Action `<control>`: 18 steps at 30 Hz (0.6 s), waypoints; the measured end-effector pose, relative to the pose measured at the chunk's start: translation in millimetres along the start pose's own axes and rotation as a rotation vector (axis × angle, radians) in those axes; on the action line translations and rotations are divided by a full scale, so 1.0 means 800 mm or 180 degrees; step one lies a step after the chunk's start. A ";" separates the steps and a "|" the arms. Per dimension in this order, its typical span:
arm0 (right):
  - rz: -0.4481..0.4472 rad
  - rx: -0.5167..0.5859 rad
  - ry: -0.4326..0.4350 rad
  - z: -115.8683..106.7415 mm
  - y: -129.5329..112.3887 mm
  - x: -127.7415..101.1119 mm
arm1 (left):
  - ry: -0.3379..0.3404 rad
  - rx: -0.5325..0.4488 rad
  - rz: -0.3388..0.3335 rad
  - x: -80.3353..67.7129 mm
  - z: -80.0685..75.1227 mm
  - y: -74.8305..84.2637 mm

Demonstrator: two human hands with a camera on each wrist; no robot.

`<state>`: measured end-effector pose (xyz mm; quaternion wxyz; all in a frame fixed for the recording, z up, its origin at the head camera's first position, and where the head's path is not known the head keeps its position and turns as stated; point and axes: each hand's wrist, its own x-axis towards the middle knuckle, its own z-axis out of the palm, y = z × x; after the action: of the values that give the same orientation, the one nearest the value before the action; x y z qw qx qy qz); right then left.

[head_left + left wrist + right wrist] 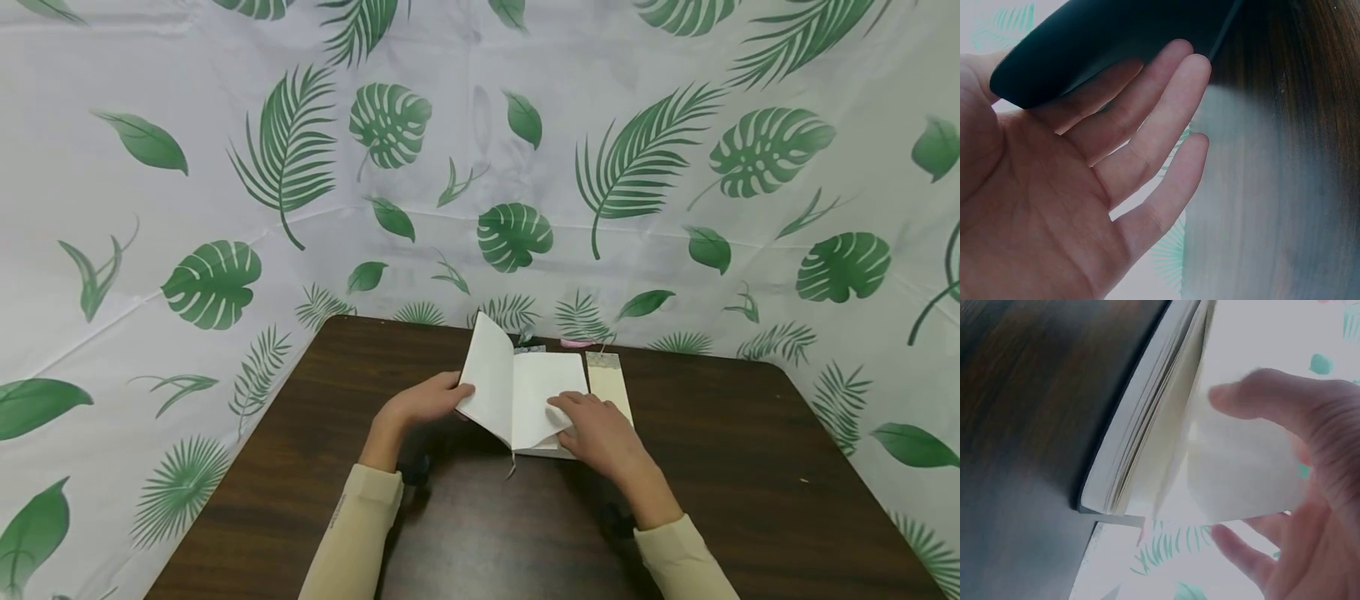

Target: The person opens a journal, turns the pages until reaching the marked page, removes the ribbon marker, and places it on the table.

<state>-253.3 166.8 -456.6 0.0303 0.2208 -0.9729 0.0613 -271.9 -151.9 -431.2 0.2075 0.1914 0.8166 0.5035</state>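
Open, dark-covered, white-paged paper notebook [504, 390]
Left hand [422, 400], fingers clamped on the notebook's left side; right hand [600, 429], fingers clamped on a white page [1238, 469] at its right.

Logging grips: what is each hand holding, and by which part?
Left hand: open notebook, by its left edge. Right hand: a lifted page, near its lower right corner.
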 end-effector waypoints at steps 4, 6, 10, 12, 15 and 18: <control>-0.0115 0.0119 0.0373 -0.005 -0.002 -0.001 | -0.0015 0.0019 0.0049 0.001 0.000 -0.001; -0.0188 0.0223 0.0517 -0.008 -0.004 -0.001 | -0.0019 0.0047 0.0068 0.001 -0.001 -0.001; -0.0176 0.0460 0.0758 -0.010 -0.008 0.002 | -0.0019 0.0024 0.0038 0.000 -0.002 0.001; -0.0051 0.0715 0.0820 -0.010 -0.012 0.005 | -0.0025 0.0001 0.0035 0.000 -0.002 0.001; 0.0212 0.1250 0.0695 -0.006 -0.018 0.007 | -0.0039 -0.0018 0.0038 0.001 -0.002 0.000; 0.0437 0.1734 0.0345 -0.001 -0.024 0.007 | -0.0046 -0.0008 0.0032 0.001 -0.001 -0.001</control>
<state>-250.3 147.5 -453.3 0.0177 0.1507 -0.9303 0.3340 -273.1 -152.4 -431.5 0.2110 0.1989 0.8135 0.5042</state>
